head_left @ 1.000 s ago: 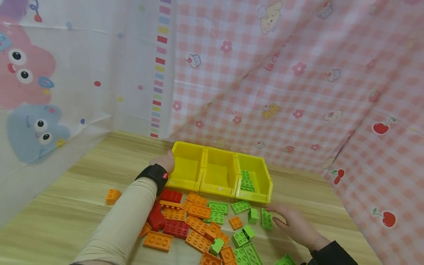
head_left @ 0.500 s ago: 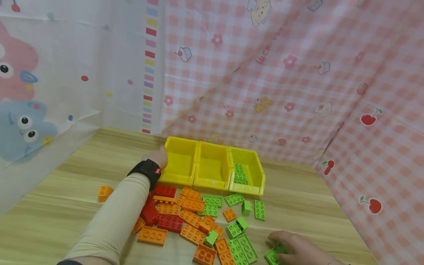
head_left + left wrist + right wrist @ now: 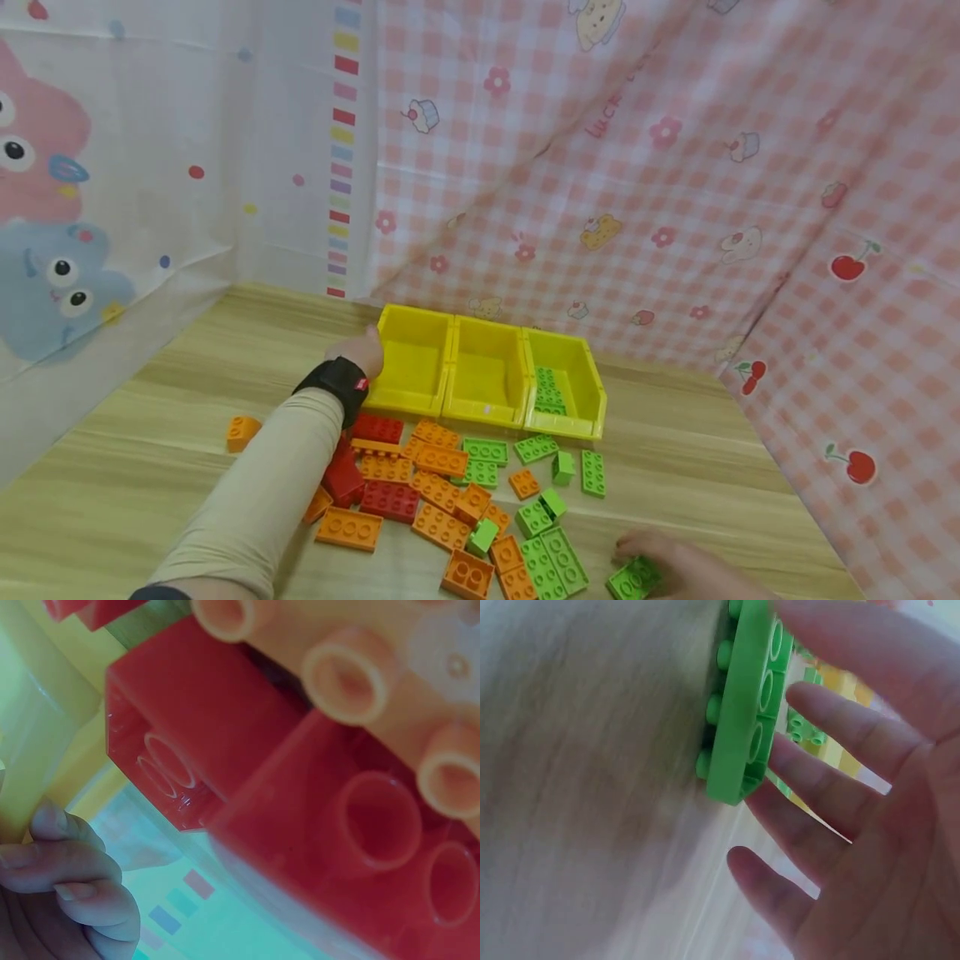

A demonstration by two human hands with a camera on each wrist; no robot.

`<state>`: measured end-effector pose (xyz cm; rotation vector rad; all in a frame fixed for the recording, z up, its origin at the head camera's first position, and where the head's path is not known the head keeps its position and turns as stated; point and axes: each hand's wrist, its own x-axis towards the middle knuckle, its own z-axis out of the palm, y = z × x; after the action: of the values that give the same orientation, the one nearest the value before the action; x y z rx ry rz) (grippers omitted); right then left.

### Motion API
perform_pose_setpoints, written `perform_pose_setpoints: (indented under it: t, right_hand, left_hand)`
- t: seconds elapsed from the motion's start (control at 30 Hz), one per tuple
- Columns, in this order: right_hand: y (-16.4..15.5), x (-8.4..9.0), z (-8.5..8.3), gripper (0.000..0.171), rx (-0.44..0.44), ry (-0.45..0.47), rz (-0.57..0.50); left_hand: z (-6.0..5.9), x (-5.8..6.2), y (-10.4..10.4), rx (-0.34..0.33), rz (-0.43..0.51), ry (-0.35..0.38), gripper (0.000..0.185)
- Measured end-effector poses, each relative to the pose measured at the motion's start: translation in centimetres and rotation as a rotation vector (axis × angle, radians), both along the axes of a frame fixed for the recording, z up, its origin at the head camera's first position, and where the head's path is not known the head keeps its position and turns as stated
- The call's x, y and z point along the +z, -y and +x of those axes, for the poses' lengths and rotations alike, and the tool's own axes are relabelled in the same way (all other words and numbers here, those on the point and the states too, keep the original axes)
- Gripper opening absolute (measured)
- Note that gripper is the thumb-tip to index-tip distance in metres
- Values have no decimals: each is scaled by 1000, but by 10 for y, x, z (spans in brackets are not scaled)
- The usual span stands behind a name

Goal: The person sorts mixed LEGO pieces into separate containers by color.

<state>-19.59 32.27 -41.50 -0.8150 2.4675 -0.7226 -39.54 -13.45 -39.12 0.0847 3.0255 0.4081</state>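
Three yellow bins stand in a row: the left one (image 3: 390,398), the middle one (image 3: 480,410) and the right one (image 3: 592,392), which holds green bricks (image 3: 549,390). My left hand (image 3: 362,352) grips the outer left wall of the left bin (image 3: 30,787), with its fingers (image 3: 67,874) curled there. At the near right, my right hand (image 3: 678,567) pinches a flat green brick (image 3: 636,577) between thumb and fingers. The right wrist view shows that brick (image 3: 742,712) tilted up on edge against my spread fingers (image 3: 810,697).
Loose orange, red and green bricks (image 3: 442,492) lie scattered in front of the bins on the wooden table (image 3: 150,467). One orange brick (image 3: 242,432) sits apart at the left. Patterned cloth (image 3: 600,167) hangs close behind and to the right.
My right hand drew back from the bricks near the bins to the near right edge and took hold of a green brick there. My left hand stayed on the left bin.
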Motion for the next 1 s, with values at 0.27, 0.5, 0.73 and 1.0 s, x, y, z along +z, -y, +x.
perform_pose_setpoints:
  t: [0.27, 0.5, 0.73, 1.0]
  right_hand:
    - [10, 2, -6, 38, -65, -144, 99]
    - [37, 22, -28, 39, -216, -394, 119]
    - [65, 37, -89, 44, -322, -505, 79]
    - [92, 30, -150, 40, -314, -726, 177]
  left_hand:
    - [-6, -4, 2, 25, 16, -18, 51]
    - [5, 4, -3, 30, 9, -12, 51]
    - [7, 5, -2, 49, 16, -20, 49]
    - [15, 9, -4, 67, 6, -39, 47]
